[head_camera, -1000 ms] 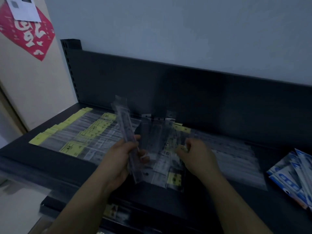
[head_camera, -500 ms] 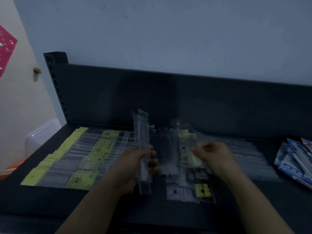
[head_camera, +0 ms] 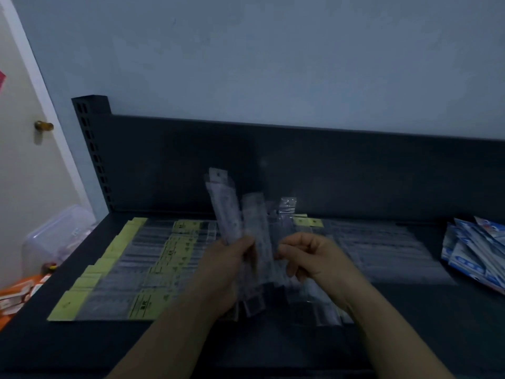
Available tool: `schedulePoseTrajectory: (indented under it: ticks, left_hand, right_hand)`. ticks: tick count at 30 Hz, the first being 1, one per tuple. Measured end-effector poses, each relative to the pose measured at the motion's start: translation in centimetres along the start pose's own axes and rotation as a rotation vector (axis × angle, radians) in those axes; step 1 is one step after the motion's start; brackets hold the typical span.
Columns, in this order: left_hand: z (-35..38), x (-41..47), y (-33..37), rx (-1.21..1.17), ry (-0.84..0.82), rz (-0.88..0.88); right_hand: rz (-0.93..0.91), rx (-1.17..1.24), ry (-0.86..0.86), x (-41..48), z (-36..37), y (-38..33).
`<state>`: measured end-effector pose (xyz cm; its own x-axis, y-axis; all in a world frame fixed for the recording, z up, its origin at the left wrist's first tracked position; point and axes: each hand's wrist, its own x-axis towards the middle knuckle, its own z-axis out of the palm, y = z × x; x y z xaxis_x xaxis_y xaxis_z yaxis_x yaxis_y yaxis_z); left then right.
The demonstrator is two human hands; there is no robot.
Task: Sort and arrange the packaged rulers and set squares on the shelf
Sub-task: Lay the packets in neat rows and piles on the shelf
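My left hand (head_camera: 228, 266) grips a small bundle of clear-packaged rulers (head_camera: 226, 212), held upright and fanned above the dark shelf (head_camera: 164, 348). My right hand (head_camera: 314, 258) is just to its right, fingers curled, pinching the edge of a clear ruler pack (head_camera: 258, 242) in the bundle. More clear ruler packs (head_camera: 322, 307) lie loose under my hands. A neat row of ruler packs with yellow labels (head_camera: 117, 269) covers the shelf's left part. Another row of clear packs (head_camera: 382, 250) lies to the right.
Blue-and-white packages (head_camera: 475, 253) are piled at the shelf's right end. The shelf's dark back panel (head_camera: 328, 170) rises behind. A clear plastic box (head_camera: 54, 239) and orange items (head_camera: 16, 294) sit off the left edge, beside a door with a brass knob (head_camera: 43, 126).
The bundle in my left hand has risen and fanned out. My right hand moved left, closer to it, and now pinches a pack in the bundle. The view shifted right.
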<state>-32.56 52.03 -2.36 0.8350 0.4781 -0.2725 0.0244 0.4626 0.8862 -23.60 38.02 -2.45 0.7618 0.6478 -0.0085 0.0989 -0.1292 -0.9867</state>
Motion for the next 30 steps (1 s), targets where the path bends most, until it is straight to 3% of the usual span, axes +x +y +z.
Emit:
schedulePoseTrajectory:
  ticks: [2,4,7,11,22,27,30]
  left_hand:
    - [-1.4,0.0,0.6,-0.015,0.033,-0.037]
    - [-2.5,-0.1,1.2,-0.068,0.024,-0.072]
    - [-3.7,0.0,1.9,-0.094,0.038,-0.07]
    - [-4.4,-0.1,2.3,-0.07,0.046,-0.057]
    - [-5.4,-0.2,2.3,-0.017,-0.056,-0.021]
    - [-4.6,-0.9,3.0,-0.044,-0.186,0.126]
    - [-4.6,-0.5,2.9,-0.04,-0.181,0.133]
  right_hand:
    - [0.001,-0.135,0.153,0.9,-0.5,0.9]
    - [-0.018,-0.43,0.264,1.9,-0.7,1.9]
    - [0.017,-0.839,0.24,2.8,0.5,2.3]
    - [0.065,-1.099,0.248,3.7,2.7,1.6]
    - [0.236,-0.973,0.36,4.6,2.1,1.8]
    - [0.346,-0.904,0.318,5.1,1.6,1.6]
    - [0.393,-0.811,0.264,5.3,1.1,1.7]
